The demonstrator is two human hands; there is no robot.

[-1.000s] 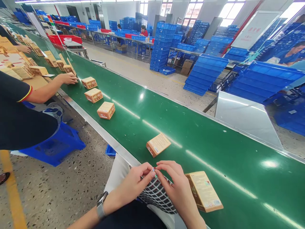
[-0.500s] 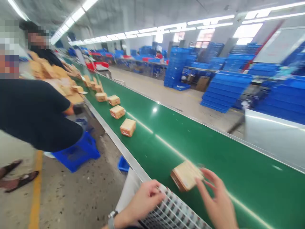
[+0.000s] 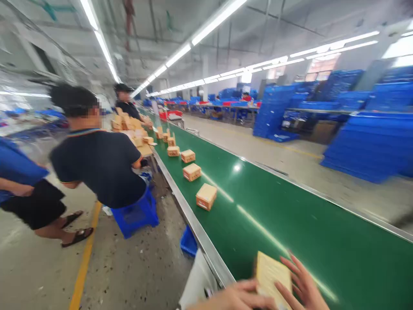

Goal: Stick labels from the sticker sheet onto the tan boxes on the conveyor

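A small cardboard box (image 3: 272, 275) is at the bottom of the view, tilted up over the green conveyor belt (image 3: 277, 202). My right hand (image 3: 303, 286) grips its right side, thumb across the face and fingers spread along the edge. My left hand (image 3: 237, 297) is at the box's lower left, its fingers against it; motion blurs this hand and the frame edge cuts it off. Farther up the belt stand several closed boxes, the nearest carton (image 3: 206, 196) well apart from my hands.
A metal rail (image 3: 193, 228) edges the belt. On the left, a person in a dark shirt (image 3: 100, 168) sits on a blue stool (image 3: 137, 215), near piled cartons (image 3: 129, 125). Another person (image 3: 22, 181) stands behind. Blue crates (image 3: 274, 112) are stacked across the aisle.
My view has swung left and up. The box has been tilted upright, and my left hand has moved from the white grid onto it. My right hand remains on the box.
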